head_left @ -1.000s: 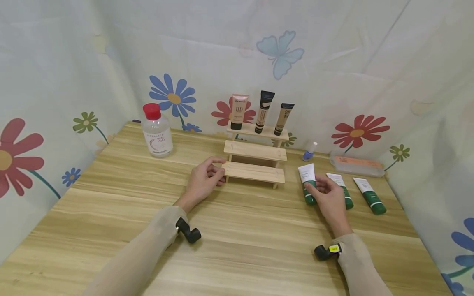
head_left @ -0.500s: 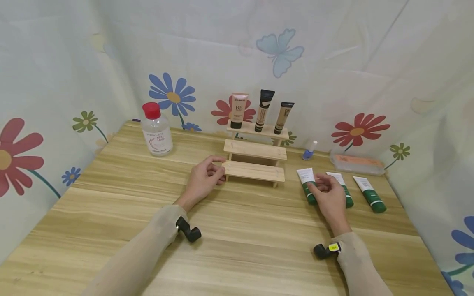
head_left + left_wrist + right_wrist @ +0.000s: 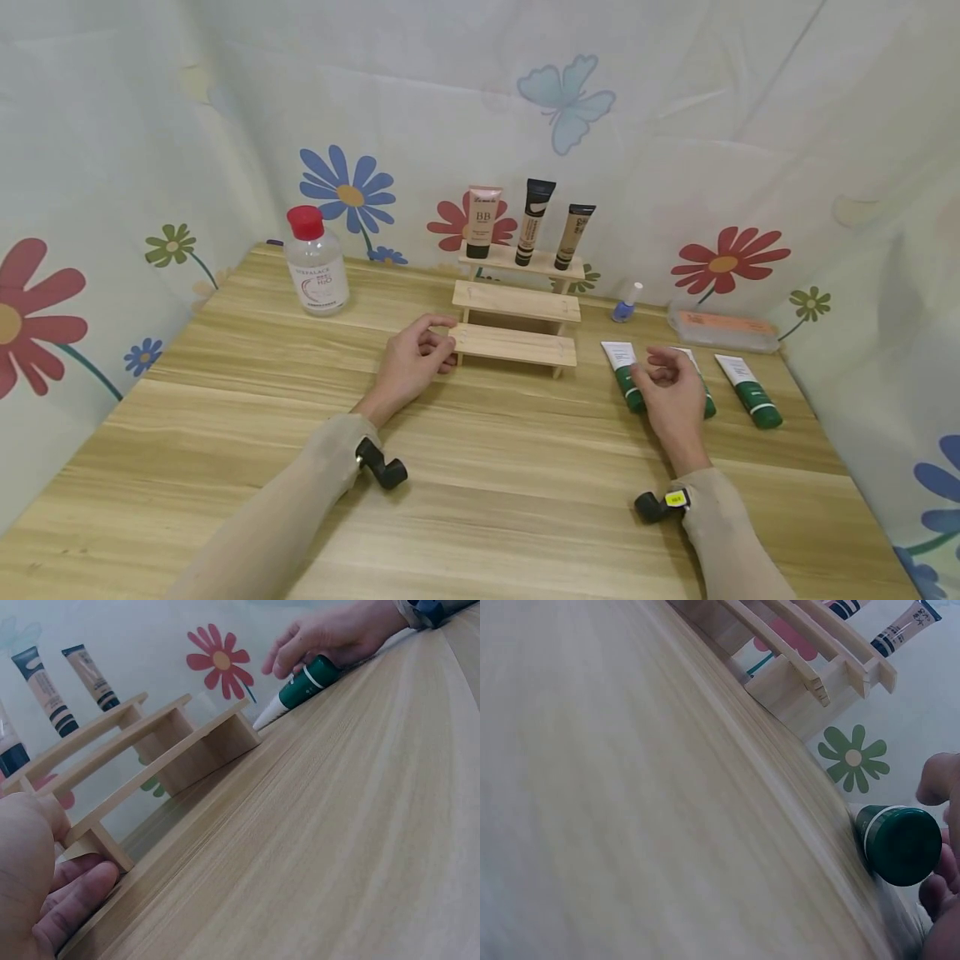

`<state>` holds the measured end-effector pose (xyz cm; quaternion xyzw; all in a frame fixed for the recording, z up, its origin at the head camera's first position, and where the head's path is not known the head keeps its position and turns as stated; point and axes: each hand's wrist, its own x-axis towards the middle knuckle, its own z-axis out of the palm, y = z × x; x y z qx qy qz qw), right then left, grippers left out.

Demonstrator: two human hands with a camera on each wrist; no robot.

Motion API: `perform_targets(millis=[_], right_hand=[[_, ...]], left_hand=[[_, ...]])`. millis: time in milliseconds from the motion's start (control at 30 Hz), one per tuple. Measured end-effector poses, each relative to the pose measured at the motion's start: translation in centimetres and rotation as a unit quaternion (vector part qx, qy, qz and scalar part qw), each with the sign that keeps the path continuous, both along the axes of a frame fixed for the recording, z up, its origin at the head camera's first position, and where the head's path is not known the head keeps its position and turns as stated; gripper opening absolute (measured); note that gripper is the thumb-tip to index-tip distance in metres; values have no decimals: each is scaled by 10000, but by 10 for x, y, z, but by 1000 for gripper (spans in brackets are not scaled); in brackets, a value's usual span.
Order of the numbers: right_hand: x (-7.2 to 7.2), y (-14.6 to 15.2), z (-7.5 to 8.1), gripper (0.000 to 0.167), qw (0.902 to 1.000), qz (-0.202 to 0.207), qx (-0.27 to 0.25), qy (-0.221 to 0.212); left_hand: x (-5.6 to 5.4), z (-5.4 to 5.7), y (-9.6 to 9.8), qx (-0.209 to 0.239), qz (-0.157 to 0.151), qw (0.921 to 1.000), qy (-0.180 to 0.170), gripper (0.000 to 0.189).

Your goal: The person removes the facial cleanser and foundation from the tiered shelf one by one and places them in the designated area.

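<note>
My left hand (image 3: 411, 367) grips the left end of the lowest step of a three-tier wooden display stand (image 3: 517, 346); in the left wrist view its fingers (image 3: 82, 904) curl under that step. On the table to the right, a white-and-green squeeze tube (image 3: 624, 377) lies flat. My right hand (image 3: 675, 404) hovers beside it, thumb and fingers apart, and the right wrist view shows the tube's green cap (image 3: 905, 846) close to the fingers. That hand partly hides a second such tube (image 3: 708, 402). A third tube (image 3: 748, 392) lies farther right.
Three cosmetic tubes, including a pink BB cream (image 3: 483, 221), stand on the top step. A red-capped clear bottle (image 3: 320, 271) is at the back left. Behind the green tubes are a purple nail polish bottle (image 3: 624, 310) and a clear case (image 3: 723, 332). A floral curtain hangs behind.
The right hand lowers the near green tube's white end to the left and lets go of it; the thumb now stands off it. The left hand keeps its place on the stand.
</note>
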<state>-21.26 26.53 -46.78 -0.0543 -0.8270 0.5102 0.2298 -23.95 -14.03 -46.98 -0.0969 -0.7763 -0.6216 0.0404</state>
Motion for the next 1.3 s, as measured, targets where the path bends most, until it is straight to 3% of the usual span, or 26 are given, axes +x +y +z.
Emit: perform_targets(millis=[167, 333, 600, 767, 1067, 1300], right_hand=[[0, -1, 3, 36, 9986, -182, -231, 443], [-3, 0, 6, 43, 9956, -99, -569, 741], [-2, -1, 15, 57, 9924, 303, -921, 763], [-3, -6, 23, 61, 9924, 592, -838, 678], [-7, -15, 37, 57, 9847, 783, -1277, 887], [-20, -28, 50, 54, 9855, 856, -1024, 1051]], left_hand=[[0, 0, 0, -6, -4, 10000, 15, 28], [0, -1, 0, -20, -4, 10000, 3, 28], [-1, -1, 0, -51, 18, 10000, 1, 28], [-1, -1, 0, -39, 4, 10000, 8, 28], [2, 3, 2, -76, 40, 10000, 4, 28], [3, 4, 2, -11, 55, 10000, -28, 28]])
